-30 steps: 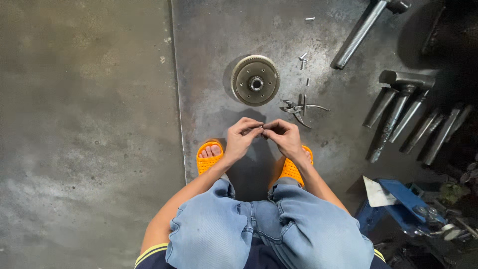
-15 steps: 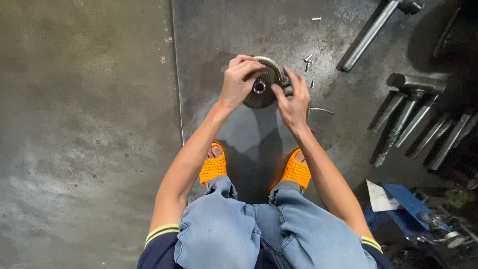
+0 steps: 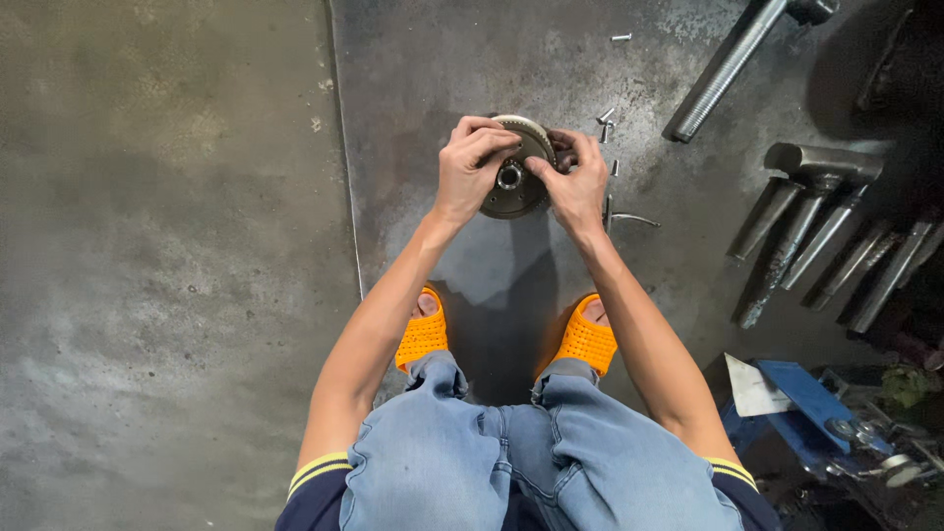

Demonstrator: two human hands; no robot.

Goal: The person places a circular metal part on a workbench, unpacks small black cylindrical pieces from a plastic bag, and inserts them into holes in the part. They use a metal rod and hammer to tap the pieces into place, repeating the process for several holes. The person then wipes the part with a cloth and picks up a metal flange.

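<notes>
Left hand (image 3: 470,172) — fingers curled over the upper left rim of the round metal hub disc (image 3: 513,189), thumb pressed toward its centre bore; it grips the disc. The disc sits on the steel floor plate (image 3: 423,79), directly under both hands, ahead of the 2 orange sandals (image 3: 423,337).

Right hand (image 3: 575,182) — closed on the disc's right edge, fingertips pinched near the bore. Whether a small part sits between them, cannot tell.

Judgement on doing this well: keep the left hand steady as the brace, let the right fingertips do the fine work at the bore, and keep the disc flat on the plate so nothing slips.

Just beyond the right hand: loose small bolts (image 3: 606,120) and a bent wire piece (image 3: 629,217). Further right, a long threaded rod (image 3: 723,71), then a row of punches and chisels (image 3: 826,246).

Containers: 1 blue tray or case (image 3: 801,403), well behind and right of the right hand, holding a white sheet and a tangle of small metal parts — contents too dark to name.
</notes>
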